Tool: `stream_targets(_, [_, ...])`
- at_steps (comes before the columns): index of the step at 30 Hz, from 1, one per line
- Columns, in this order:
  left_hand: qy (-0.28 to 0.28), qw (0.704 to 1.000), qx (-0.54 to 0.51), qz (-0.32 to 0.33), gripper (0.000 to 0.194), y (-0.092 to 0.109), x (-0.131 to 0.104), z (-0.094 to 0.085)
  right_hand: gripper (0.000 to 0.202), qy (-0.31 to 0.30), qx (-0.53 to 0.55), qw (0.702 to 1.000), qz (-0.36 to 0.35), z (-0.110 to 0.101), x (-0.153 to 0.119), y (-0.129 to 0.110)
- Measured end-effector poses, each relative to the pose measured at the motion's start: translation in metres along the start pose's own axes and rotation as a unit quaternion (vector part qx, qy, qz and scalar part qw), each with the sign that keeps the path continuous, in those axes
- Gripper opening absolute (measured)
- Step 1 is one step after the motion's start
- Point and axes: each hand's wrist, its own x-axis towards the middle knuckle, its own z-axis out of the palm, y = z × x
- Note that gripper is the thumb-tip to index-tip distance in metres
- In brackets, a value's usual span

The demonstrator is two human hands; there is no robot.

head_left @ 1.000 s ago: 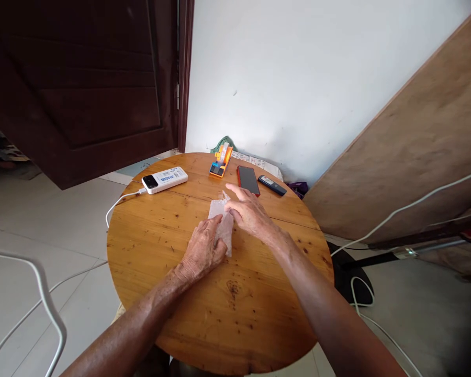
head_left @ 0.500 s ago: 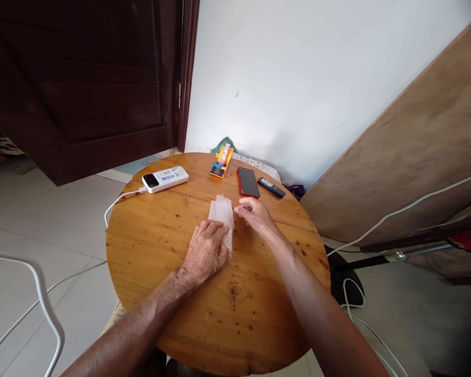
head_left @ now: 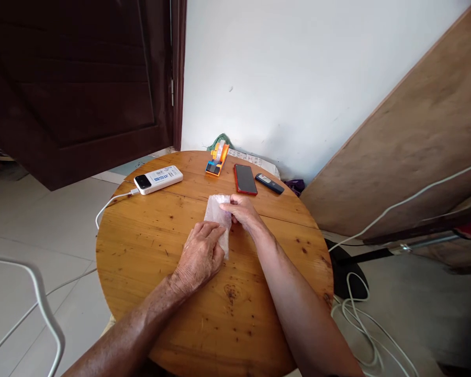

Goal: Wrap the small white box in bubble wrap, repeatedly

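Observation:
A piece of whitish, translucent bubble wrap [head_left: 216, 208], folded into a narrow strip, lies on the round wooden table [head_left: 141, 246]. My left hand [head_left: 202, 248] rests across its lower part, palm down, with the fingers laid out on top of it. At the upper right edge of the wrap, my right hand [head_left: 241, 209] has the edge pinched, its thumb on top of the sheet and the other fingers curled by the side. Whether anything lies inside the folds cannot be made out.
An orange tape dispenser [head_left: 217, 158] stands at the table's far side. Right of it lie a red-edged phone [head_left: 245, 179] and a dark handheld device [head_left: 269, 184]. A white power bank [head_left: 159, 179] with a cable sits at the left. White wall behind; looped cables [head_left: 361, 324] on the floor.
My right hand has moved left onto the wrap and taken its upper right edge. The flap that stuck out at the top now lies folded over. My left hand stays on the wrap.

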Motion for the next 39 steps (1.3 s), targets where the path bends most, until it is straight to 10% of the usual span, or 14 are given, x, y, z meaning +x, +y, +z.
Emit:
stream_targets(14, [-0.014, 0.998, 0.038, -0.038, 0.038, -0.001, 0.001, -0.002, 0.029, -0.043, 0.083, 0.993, -0.068, -0.008, -0.018, -0.018])
stream_targets(22, [0.025, 0.989, 0.1, -0.106, 0.035, 0.003, -0.001, -0.008, 0.015, -0.014, -0.07, 0.975, -0.211, -0.01, -0.07, -0.033])
stream_targets(29, [0.058, 0.984, -0.048, -0.164, 0.068, -0.009, 0.001, -0.009, 0.009, -0.024, -0.143, 0.947, -0.288, -0.002, -0.114, -0.019])
stream_targets(39, [-0.063, 0.958, -0.232, -0.156, 0.024, -0.016, 0.002, -0.018, 0.017, 0.043, -0.198, 0.894, -0.399, 0.017, -0.138, 0.019])
